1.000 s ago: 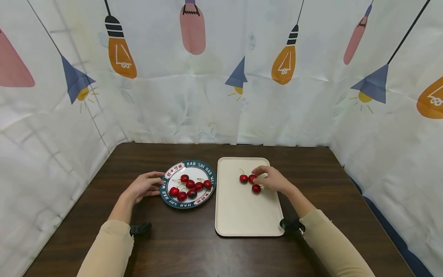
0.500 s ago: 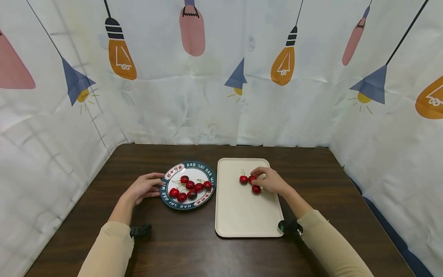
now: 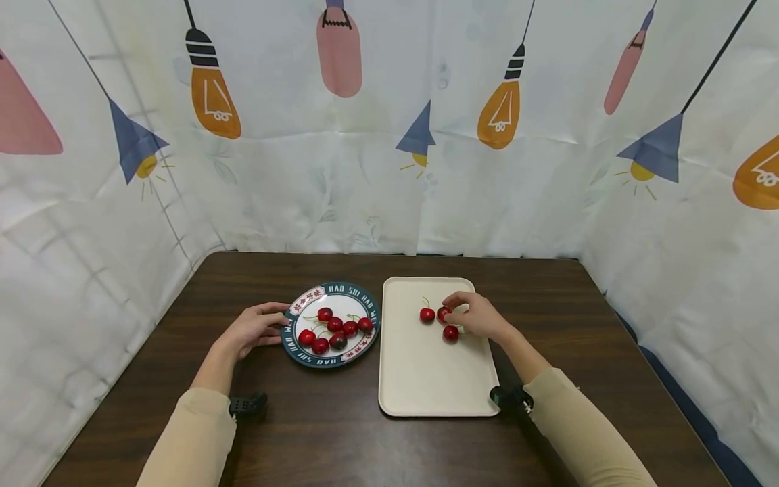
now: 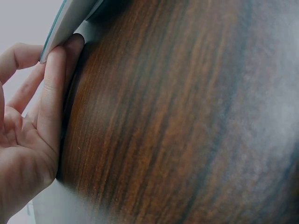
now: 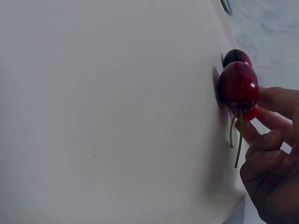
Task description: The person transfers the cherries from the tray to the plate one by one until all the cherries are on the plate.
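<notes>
At the left, a round plate (image 3: pixel 326 362) with a teal lettered rim bears several red cherries (image 3: pixel 335 325). My left hand (image 3: pixel 255 329) pinches its left edge; in the left wrist view the plate's edge sits between the fingers. My right hand (image 3: pixel 477 316) is over the upper right of a cream tray (image 3: pixel 435 385), thumb and fingertips around a cherry (image 3: pixel 443 312). Another cherry (image 3: pixel 427 315) with its stem up lies just left of it. Nearer me is a third cherry (image 3: pixel 450 333), large in the right wrist view and partly covering the held one there.
Plate and tray stand side by side on a dark wood-grain table (image 3: pixel 304 433). A white curtain (image 3: pixel 365 189) printed with lamps and bulbs hangs behind the table and along its sides. Both wrists wear dark bands.
The leftmost cherry on the tray has shifted very slightly left, away from the one in my right fingers. Both hands stay almost where they were.
</notes>
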A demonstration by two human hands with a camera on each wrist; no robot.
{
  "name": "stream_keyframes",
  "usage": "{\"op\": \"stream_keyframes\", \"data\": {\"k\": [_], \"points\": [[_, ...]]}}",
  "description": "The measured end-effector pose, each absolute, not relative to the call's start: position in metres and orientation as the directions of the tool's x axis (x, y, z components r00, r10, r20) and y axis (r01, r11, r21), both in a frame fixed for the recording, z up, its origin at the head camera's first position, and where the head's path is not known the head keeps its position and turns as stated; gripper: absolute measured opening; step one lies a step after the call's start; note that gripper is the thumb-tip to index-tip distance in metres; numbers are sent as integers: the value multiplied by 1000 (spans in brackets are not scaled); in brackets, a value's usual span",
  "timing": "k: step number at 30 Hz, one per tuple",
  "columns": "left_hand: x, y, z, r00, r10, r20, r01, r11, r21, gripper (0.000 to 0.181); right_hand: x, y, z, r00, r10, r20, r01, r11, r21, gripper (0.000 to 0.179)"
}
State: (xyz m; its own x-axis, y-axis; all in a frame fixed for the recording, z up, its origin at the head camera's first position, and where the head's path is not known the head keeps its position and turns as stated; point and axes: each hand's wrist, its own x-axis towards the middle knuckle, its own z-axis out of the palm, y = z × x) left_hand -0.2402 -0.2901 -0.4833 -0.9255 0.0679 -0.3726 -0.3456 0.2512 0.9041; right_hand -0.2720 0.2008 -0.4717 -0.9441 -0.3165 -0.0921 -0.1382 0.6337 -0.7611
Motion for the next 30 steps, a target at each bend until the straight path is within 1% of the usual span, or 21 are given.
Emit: {"op": "stream_keyframes", "data": {"k": [4, 7, 18, 24, 30], "points": [[-240, -290, -483, -925, 67, -375, -348, 253, 903, 53, -273, 199, -473, -941, -327, -88, -151, 639, -754, 38], [-240, -289, -484, -925, 65, -375, -348, 255, 902, 53, -273, 196, -473, -942, -326, -78, -159, 640, -751, 39], [-239, -288, -483, -925, 62, -374, -347, 257, 902, 54, -275, 193, -470, -950, -307, -63, -152, 627, -764, 36], [-240, -288, -483, -926, 59, -373, -347, 257, 902, 54, -279, 187, -463, -947, -320, -20, -192, 616, -764, 34], [-240, -289, -482, -926, 59, -373, -347, 255, 902, 53, -281, 174, -459, -929, -370, 10, -243, 591, -769, 32]]}}
